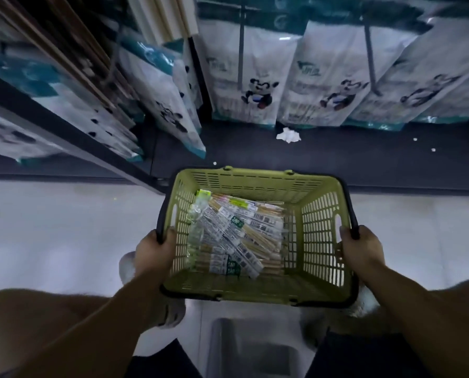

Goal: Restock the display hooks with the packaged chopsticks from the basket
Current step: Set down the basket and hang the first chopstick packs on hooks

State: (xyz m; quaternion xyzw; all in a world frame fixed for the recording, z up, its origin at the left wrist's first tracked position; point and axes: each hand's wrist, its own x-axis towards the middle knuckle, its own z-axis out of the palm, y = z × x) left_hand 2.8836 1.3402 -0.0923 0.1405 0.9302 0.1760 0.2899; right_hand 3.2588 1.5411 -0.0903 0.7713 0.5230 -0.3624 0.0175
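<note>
A green plastic basket (pixel 320 236) with dark handles is held above the pale floor, in front of my knees. Several packaged chopsticks (pixel 236 236) lie heaped in its bottom, in clear wrappers with white and green labels. My left hand (pixel 154 255) grips the basket's left rim and handle. My right hand (pixel 361 255) grips the right rim and handle. Metal display hooks (pixel 241 50) stick out from the rack ahead, carrying white panda-printed packs (pixel 255 85).
A dark base shelf (pixel 337 159) runs under the hanging packs, with a crumpled white paper scrap (pixel 288 135) on it. Long chopstick packs (pixel 64 55) hang at upper left. A grey stool (pixel 255 347) sits between my legs.
</note>
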